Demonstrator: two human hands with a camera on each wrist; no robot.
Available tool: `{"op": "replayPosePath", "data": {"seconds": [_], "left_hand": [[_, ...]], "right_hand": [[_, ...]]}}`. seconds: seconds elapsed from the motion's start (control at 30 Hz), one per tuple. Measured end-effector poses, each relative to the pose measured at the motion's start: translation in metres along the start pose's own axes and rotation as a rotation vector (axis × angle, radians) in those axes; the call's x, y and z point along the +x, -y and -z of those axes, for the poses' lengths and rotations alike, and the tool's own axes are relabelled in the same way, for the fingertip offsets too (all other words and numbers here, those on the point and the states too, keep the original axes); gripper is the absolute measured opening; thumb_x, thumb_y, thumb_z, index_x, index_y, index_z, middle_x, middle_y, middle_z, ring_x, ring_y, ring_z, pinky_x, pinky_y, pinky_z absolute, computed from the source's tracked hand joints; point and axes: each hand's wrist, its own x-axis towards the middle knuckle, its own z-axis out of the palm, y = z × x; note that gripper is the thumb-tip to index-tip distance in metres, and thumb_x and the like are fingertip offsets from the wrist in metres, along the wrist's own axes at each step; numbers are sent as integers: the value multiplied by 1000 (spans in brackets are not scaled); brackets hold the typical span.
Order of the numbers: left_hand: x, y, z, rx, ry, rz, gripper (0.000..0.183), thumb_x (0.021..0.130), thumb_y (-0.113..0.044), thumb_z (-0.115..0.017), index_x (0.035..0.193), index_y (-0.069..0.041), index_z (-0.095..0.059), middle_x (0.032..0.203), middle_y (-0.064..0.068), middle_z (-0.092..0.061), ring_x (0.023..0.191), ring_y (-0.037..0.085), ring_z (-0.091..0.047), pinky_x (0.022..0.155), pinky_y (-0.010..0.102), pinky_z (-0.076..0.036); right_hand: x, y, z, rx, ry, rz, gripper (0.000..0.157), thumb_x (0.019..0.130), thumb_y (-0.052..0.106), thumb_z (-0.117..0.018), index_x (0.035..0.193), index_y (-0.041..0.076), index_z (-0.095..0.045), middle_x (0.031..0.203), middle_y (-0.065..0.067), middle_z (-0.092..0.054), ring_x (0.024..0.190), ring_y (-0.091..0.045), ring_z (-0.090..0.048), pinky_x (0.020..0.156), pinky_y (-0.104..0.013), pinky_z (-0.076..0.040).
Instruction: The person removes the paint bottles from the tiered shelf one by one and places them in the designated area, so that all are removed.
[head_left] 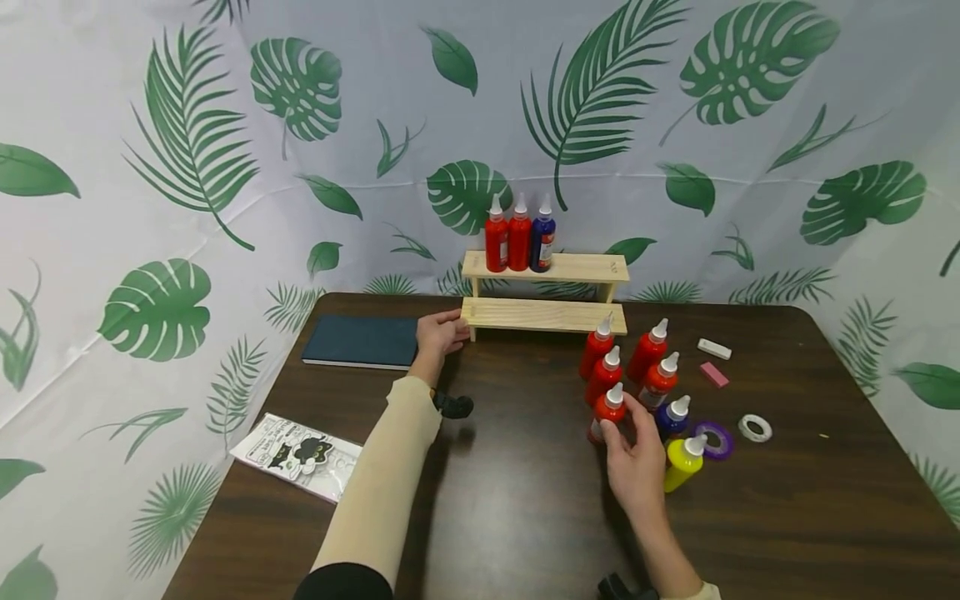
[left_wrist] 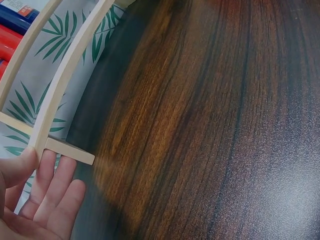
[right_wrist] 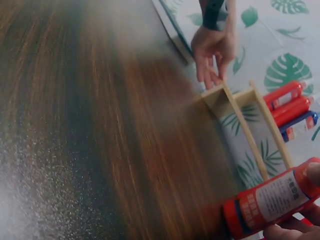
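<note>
My right hand (head_left: pixel 633 454) grips the nearest red paint bottle (head_left: pixel 609 408) in a cluster of bottles on the dark table (head_left: pixel 510 508). In the right wrist view that red bottle (right_wrist: pixel 272 200) lies between my fingers (right_wrist: pixel 295 231). Around it stand more red bottles (head_left: pixel 648 354), a blue one (head_left: pixel 672 418) and a yellow one (head_left: pixel 682 462). My left hand (head_left: pixel 448 331) rests with straight fingers (left_wrist: pixel 55 192) against the left end of a two-step wooden shelf (head_left: pixel 543 314). Two red bottles (head_left: pixel 507 240) and a blue bottle (head_left: pixel 542 239) stand on its top step.
A dark blue notebook (head_left: pixel 362 341) lies left of the shelf, a printed packet (head_left: pixel 298 454) near the table's left edge. White (head_left: pixel 714 348) and pink (head_left: pixel 714 374) erasers, a purple tape ring (head_left: pixel 712 439) and a white one (head_left: pixel 754 427) lie at the right. A leaf-print backdrop surrounds the table.
</note>
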Motion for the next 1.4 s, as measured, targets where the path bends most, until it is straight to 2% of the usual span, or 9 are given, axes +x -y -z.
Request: {"op": "replayPosePath", "data": {"seconds": [0.23, 0.5, 0.8, 0.97, 1.17, 1.3, 1.4], "left_hand": [[3, 0, 1, 12, 1, 0, 28, 87, -13, -70, 116, -13, -71, 98, 14, -73, 85, 21, -72, 77, 38, -57], [-2, -2, 2, 6, 6, -17, 29, 88, -12, -70, 116, -12, -70, 99, 15, -72, 87, 22, -72, 77, 38, -57], [-2, -2, 0, 16, 7, -5, 28, 87, -12, -70, 115, -12, -71, 98, 15, -72, 84, 21, -72, 77, 38, -57], [-3, -2, -1, 7, 5, -9, 27, 87, -11, -70, 115, -12, -71, 98, 15, -72, 84, 21, -72, 79, 39, -56], [-6, -2, -2, 4, 22, -10, 28, 88, -11, -69, 115, -11, -71, 98, 16, -72, 84, 21, -72, 78, 39, -56], [-7, -2, 0, 21, 30, -17, 27, 88, -11, -69, 116, -11, -71, 97, 16, -72, 82, 20, -72, 77, 38, -57], [-6, -3, 2, 31, 17, -24, 27, 88, -11, -70, 114, -11, -71, 96, 15, -73, 81, 20, -72, 76, 39, -57]], "right_hand": [[5, -3, -4, -29, -47, 66, 47, 94, 4, -59, 139, 4, -46, 136, -19, -49, 123, -37, -48, 99, -55, -41], [10, -3, -7, -36, -28, 31, 51, 97, 5, -52, 146, 8, -37, 146, -16, -41, 132, -38, -41, 99, -53, -42], [11, 7, -4, -59, 45, -22, 63, 97, 12, -55, 152, 14, -25, 153, -14, -31, 138, -35, -32, 106, -57, -31], [11, 19, 3, -109, 34, 19, 68, 94, 15, -61, 152, 15, -26, 153, -13, -31, 140, -34, -30, 109, -58, -26], [12, 41, 12, -113, -35, 122, 70, 90, 17, -65, 150, 19, -30, 152, -8, -33, 139, -32, -32, 108, -59, -29], [21, 65, 18, -111, -58, 189, 70, 90, 20, -66, 150, 25, -31, 149, -5, -37, 133, -31, -40, 103, -58, -36], [33, 88, 19, -115, -29, 206, 70, 91, 25, -64, 151, 28, -27, 150, -5, -36, 130, -31, -42, 100, -58, -39]]}}
